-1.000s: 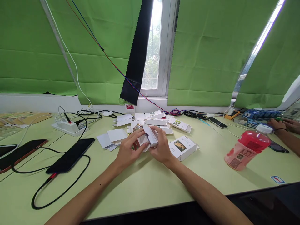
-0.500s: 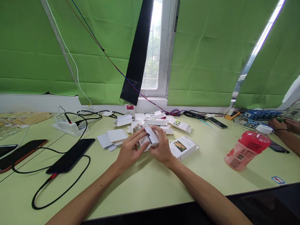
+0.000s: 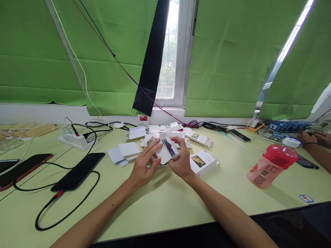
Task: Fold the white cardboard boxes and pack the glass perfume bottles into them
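Small white carton (image 3: 169, 150), thin folded card, rectangular, held tilted above the table's middle, nearer the far edge. Its open end faces the camera and shows a dark interior; a loose flap hangs at its lower left.

Right hand (image 3: 182, 160) clamped on the carton, fingers over its top and thumb below. Left hand (image 3: 143, 164) with fingers spread; fingertips (image 3: 158, 144) touch the carton's left side and flap. A small roundish object sits behind the left fingers, partly hidden; cannot tell what it is or whether the hand grips it.

Table (image 3: 165, 206): smooth, pale yellow-green, matte. More white cartons (image 3: 170, 132) lie scattered toward the far edge behind the hands, some flat, some folded; the heap overlaps too much for a sure count. One printed carton (image 3: 203, 162), with a yellow picture panel, lies just right of the right hand.

Two dark glossy phones (image 3: 79, 170) lie near the left edge, each cabled. One white power strip (image 3: 73, 139) is at far left. One translucent pink bottle (image 3: 271, 163), white cap, tilted, stands toward the right edge. Another person's hands (image 3: 314, 137) rest at the far right corner.
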`<state>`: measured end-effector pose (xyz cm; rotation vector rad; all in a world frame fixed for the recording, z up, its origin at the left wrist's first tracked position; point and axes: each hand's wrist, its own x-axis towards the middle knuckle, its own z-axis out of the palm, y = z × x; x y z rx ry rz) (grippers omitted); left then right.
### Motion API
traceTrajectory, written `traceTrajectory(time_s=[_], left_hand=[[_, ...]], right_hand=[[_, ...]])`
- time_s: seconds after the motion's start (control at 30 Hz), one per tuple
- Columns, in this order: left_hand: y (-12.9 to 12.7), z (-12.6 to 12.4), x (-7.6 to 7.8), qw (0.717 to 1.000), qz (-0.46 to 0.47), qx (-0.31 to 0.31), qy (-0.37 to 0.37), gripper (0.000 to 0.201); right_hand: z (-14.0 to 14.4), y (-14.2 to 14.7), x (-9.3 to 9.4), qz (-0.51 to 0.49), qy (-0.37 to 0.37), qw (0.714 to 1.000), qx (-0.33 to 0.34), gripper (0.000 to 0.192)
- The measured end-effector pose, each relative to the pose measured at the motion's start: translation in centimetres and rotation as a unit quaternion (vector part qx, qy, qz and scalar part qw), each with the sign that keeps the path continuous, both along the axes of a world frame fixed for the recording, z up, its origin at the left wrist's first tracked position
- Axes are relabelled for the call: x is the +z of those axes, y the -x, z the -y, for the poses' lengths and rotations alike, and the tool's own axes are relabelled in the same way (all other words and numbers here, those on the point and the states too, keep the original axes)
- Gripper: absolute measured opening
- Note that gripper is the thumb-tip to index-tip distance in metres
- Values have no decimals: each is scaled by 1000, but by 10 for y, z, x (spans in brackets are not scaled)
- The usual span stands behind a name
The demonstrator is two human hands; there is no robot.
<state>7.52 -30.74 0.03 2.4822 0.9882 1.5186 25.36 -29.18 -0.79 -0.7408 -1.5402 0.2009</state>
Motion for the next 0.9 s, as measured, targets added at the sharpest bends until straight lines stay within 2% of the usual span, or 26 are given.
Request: traceTrajectory(time_s=[0.13,0.5,0.7,0.9], left_hand=[[1,0,-1,1000,-7,-22,-6,40],[0,0,-1,998,-7,-61,-8,39],[-1,0,0,998,-6,-66,-15,39],[-1,0,0,998,-19,-59,-11,40]], right_hand=[[1,0,3,-38,-3,999,20,55],[-2,-3,5,-100,56,991,62,53],[-1,-2,5,-108,47,991,66,54],[0,-1,2,-82,13,996,36,55]])
